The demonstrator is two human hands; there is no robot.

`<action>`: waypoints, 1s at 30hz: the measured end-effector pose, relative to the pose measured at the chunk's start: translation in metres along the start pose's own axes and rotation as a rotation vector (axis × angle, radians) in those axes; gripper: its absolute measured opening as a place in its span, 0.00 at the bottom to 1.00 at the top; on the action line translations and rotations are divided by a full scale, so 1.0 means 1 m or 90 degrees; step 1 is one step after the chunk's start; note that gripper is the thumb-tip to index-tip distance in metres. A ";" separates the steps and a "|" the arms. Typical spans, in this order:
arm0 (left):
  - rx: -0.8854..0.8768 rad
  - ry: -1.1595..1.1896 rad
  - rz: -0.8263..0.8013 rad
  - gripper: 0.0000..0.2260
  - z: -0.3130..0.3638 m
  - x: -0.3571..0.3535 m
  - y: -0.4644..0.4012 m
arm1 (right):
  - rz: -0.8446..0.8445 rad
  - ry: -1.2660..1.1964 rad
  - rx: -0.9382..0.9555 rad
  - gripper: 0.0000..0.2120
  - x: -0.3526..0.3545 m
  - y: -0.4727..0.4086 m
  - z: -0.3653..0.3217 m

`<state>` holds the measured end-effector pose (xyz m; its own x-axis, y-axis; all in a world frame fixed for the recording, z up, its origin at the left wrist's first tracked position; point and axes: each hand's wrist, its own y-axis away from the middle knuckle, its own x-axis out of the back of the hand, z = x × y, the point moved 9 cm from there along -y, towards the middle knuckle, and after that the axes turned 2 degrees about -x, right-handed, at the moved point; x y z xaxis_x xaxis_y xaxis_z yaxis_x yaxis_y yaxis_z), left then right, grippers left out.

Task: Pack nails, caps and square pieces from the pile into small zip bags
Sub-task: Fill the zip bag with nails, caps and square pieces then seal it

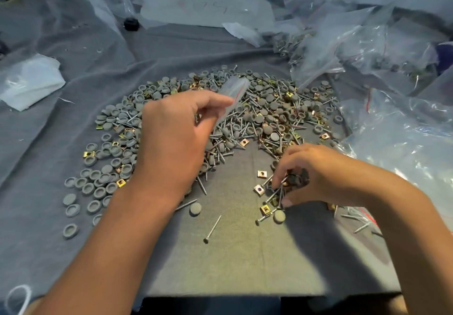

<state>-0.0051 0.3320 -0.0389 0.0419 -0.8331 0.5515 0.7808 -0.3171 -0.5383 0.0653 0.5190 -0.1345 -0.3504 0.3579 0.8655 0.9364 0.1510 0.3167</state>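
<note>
A wide pile (257, 111) of grey round caps, metal nails and brass square pieces lies on grey cloth. My left hand (176, 133) hovers over the pile's left half and pinches a small clear zip bag (232, 94) with a red strip, held up and tilted. My right hand (316, 175) sits at the pile's near right edge, fingers curled round a bunch of nails and dark caps (291, 182). Loose square pieces (261, 174), a cap (195, 209) and a nail (212, 229) lie scattered in front.
Filled and empty clear plastic bags (392, 123) heap along the right side and back. A folded white bag (31, 79) lies at the left. A small black cap (131, 23) sits at the back. The cloth's front edge (245, 295) runs near my body.
</note>
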 end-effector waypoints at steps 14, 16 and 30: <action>-0.008 -0.098 -0.251 0.18 -0.002 -0.043 0.013 | 0.049 -0.016 -0.002 0.06 0.005 -0.001 0.004; -0.004 -0.108 -0.264 0.20 -0.003 -0.045 0.015 | 0.077 -0.049 -0.009 0.05 0.010 0.000 0.006; 0.022 -0.084 -0.267 0.22 -0.009 -0.051 0.019 | 0.234 -0.219 0.019 0.04 0.032 0.003 0.005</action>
<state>0.0019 0.3643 -0.0828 -0.2060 -0.5699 0.7955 0.7674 -0.5985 -0.2300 0.0573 0.5353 -0.1081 0.0115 0.6743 0.7384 0.9999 -0.0167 -0.0003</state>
